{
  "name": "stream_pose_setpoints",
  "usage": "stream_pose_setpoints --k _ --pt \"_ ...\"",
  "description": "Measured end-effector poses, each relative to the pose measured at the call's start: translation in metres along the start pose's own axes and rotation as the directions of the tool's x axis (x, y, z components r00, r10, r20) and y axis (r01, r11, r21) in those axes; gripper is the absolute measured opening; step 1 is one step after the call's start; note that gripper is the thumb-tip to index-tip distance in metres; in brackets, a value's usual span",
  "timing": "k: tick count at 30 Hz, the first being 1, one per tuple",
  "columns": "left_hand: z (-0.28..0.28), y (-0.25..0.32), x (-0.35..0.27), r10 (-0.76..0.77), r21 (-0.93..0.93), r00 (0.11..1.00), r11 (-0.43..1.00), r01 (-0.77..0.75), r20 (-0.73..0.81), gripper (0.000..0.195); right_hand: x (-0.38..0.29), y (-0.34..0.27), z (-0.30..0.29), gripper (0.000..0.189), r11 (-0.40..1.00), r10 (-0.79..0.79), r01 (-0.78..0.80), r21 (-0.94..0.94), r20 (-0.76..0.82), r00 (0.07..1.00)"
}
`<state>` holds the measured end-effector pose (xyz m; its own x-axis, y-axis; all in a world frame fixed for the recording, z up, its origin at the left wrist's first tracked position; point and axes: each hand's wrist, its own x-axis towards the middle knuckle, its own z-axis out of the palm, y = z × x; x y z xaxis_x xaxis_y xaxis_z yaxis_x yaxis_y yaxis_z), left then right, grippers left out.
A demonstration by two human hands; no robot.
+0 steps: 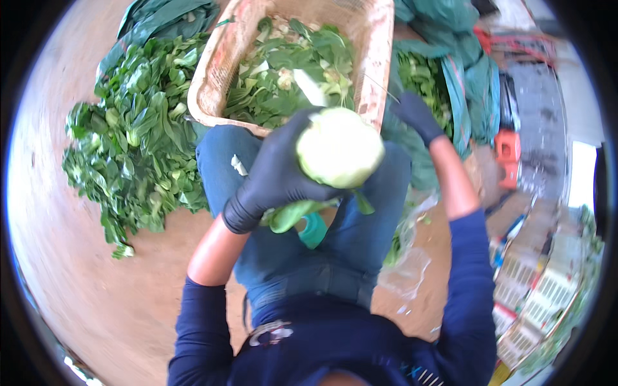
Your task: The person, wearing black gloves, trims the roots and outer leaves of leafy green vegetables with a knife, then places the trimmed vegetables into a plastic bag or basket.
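My left hand (pixel 285 166), in a black glove, holds a leafy green vegetable with its pale, rounded base (pixel 340 147) turned up towards me. Some of its green leaves hang below the glove. To the right, my right hand (pixel 417 116), also gloved in black, is closed around a thin tool whose narrow blade (pixel 380 86) points up and left over the crate's rim; its handle is hidden in the fist. A pale plastic crate (pixel 205 99) with trimmed leaves (pixel 309 53) inside stands just beyond my knees. A blurred white piece (pixel 309 87) shows above the vegetable.
Heaped bok choy (pixel 145 130) lies on the floor at the left. Green woven sacks (pixel 475 91) with more greens (pixel 420 77) stand at the right, beside an orange plastic stool (pixel 508 157). Clear plastic film (pixel 405 275) lies near my right leg, and stacked crates (pixel 545 294) stand further right.
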<state>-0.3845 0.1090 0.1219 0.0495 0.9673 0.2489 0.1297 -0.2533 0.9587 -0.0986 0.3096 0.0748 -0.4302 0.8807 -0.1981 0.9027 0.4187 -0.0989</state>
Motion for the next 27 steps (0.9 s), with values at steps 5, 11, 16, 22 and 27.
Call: stream_pose_setpoints --k 5,11,16,22,27 --pt "-0.008 -0.039 0.020 -0.086 0.176 0.964 0.975 0.132 -0.250 0.092 -0.049 -0.110 -0.038 0.041 0.527 -0.011 0.090 0.845 -0.099 0.995" --pt "0.006 -0.051 0.034 -0.008 0.022 0.994 1.000 0.010 -0.112 0.090 -0.053 -0.143 -0.053 0.058 0.743 -0.148 0.251 0.620 -0.214 0.966" --pt "0.001 -0.059 0.026 -0.175 -0.166 0.982 0.973 0.162 -0.066 0.078 -0.014 -0.098 -0.083 0.050 0.831 -0.174 0.329 0.449 -0.352 0.920" --pt "0.012 -0.050 0.032 -0.307 -0.401 0.943 0.886 0.234 -0.129 0.053 -0.018 -0.121 -0.042 0.077 0.496 -0.335 0.317 0.808 -0.159 0.929" --pt "-0.001 -0.079 0.052 -0.388 -0.549 0.908 0.799 0.245 -0.159 0.045 -0.026 -0.103 -0.049 0.054 0.313 -0.212 -0.025 0.949 0.096 0.973"
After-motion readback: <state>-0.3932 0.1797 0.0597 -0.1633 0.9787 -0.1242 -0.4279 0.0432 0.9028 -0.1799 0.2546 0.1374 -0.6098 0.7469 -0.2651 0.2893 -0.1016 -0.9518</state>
